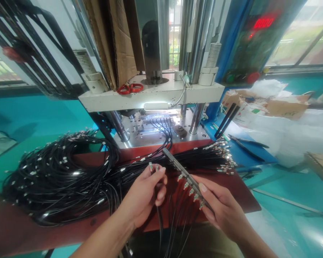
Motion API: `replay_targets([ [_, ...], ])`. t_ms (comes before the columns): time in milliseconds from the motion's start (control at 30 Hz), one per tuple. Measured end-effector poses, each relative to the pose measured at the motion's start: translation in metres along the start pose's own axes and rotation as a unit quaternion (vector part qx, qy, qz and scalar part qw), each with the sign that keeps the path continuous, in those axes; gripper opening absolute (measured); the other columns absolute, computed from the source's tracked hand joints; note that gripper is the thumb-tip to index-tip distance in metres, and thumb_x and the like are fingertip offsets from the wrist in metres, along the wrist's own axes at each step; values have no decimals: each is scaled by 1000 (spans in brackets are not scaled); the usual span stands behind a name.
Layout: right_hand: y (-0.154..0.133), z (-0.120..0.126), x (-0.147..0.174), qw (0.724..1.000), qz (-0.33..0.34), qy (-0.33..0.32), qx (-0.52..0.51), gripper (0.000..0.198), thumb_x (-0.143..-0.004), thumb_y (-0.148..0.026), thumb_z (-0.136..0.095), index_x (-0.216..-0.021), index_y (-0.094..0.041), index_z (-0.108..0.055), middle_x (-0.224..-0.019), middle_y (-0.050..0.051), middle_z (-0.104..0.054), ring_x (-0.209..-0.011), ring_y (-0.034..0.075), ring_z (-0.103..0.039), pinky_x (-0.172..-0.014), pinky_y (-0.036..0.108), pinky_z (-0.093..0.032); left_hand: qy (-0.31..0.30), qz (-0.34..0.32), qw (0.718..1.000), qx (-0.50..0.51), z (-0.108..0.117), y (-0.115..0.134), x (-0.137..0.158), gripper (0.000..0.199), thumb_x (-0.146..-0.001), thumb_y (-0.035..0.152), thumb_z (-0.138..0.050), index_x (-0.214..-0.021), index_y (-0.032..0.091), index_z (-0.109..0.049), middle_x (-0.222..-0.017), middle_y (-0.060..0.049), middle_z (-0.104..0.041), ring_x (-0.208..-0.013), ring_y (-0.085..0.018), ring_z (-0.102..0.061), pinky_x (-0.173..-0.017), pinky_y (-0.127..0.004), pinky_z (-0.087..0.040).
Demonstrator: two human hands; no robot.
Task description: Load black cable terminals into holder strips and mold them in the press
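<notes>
Fingers pinched, my left hand point(148, 193) holds black cables whose small metal connectors point(150, 165) stick up past the thumb. My right hand point(223, 206) grips the near end of a long dark metal bar point(181, 170), which slants up and away to the left. Several metal cable ends point(191, 191) sit in a row along the bar's left edge. From them thin black cables point(174, 215) hang down toward my lap. The two hands are apart, with the bar's far end just right of my left fingertips.
A large coil of black cables point(56, 175) and a cable bundle point(199, 156) lie on the red-brown board point(231, 193). Behind stands a press with a lit steel bed point(142, 134) and a white plate point(113, 101) bearing red-handled scissors point(129, 88). Dark tweezers point(247, 148) lie on a blue surface.
</notes>
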State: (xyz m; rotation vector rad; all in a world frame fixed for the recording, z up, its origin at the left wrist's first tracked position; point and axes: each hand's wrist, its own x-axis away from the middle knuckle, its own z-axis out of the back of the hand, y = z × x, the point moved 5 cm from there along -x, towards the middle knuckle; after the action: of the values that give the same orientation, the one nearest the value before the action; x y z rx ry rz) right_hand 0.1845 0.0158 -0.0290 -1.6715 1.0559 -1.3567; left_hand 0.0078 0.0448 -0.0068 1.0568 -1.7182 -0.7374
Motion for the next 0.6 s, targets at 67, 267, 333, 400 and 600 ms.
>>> replay_targets([
  [67, 1, 0, 0, 1000, -6, -5, 9, 54, -78, -59, -61, -121, -27, -63, -68, 1, -61, -46, 7, -43, -34, 13, -20, 3, -4, 1000, 25, 1, 0, 1, 17, -84, 33, -61, -89, 20, -52, -75, 4, -48, -49, -4, -42, -40, -17, -31],
  [267, -1, 0, 1, 1000, 10, 14, -7, 51, -77, -58, -64, -115, -25, -67, -90, 6, -67, -58, 9, -53, -36, 13, -27, -2, 49, 998, 31, 7, -8, 0, 28, -77, 28, -71, -97, 17, -54, -67, 6, -42, -49, -4, -41, -40, -16, -32],
  [333, 0, -1, 0, 1000, 5, -1, 4, 53, -77, -59, -62, -118, -24, -65, -85, 5, -67, -50, 6, -47, -34, 13, -22, 0, 46, 999, 4, 6, -6, -1, 25, -79, 29, -69, -94, 17, -53, -64, 6, -44, -48, -4, -41, -38, -16, -31],
  [400, 0, 0, 0, 1000, 8, -7, 9, 54, -77, -59, -63, -119, -24, -64, -85, 5, -67, -45, 5, -41, -33, 14, -21, -2, 39, 999, -26, 4, -4, -2, 22, -81, 29, -66, -91, 17, -52, -65, 5, -48, -46, -5, -42, -37, -16, -32],
  [600, -1, -2, 1, 1000, 12, -13, -21, 46, -78, -55, -64, -114, -27, -67, -92, 4, -68, -58, 9, -55, -37, 13, -30, -11, 42, 997, -70, -1, -4, -5, 19, -83, 31, -61, -80, 16, -51, -63, 5, -48, -41, -3, -36, -33, -14, -26],
])
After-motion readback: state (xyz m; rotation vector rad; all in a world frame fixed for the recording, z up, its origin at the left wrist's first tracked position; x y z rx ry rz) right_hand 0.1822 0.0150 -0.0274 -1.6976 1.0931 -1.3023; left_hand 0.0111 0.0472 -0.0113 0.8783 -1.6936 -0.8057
